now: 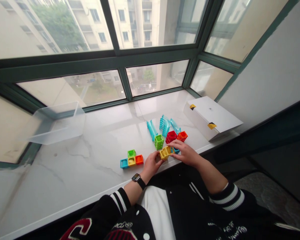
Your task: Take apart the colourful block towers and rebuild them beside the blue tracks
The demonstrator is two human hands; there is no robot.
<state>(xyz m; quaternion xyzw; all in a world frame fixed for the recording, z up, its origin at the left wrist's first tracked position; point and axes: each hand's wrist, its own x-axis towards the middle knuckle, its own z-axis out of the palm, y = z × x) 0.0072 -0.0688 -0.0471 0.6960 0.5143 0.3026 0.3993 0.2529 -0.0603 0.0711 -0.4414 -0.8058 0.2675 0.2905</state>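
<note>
A yellow toy block (166, 152) with open sides is gripped between my hands near the sill's front edge. My left hand (152, 164) pinches its left end. The fingers of my right hand (186, 152) close on its right end. Partly hidden by those fingers is a blue block (175, 149). Just beyond stand a green block (159, 142), a dark red block (171, 136) and an orange-red block (182, 136). Left of my hands lies a joined group with a green block (131, 153), a blue block (124, 163), a yellow block (131, 161) and an orange block (139, 159).
Behind the blocks lie clear blue track pieces: a straight one (152, 130), a curved one (165, 125) and another (175, 125). A white box (212, 115) stands at right. At far left is a clear plastic bin (62, 125). Windows border the marble sill (90, 166).
</note>
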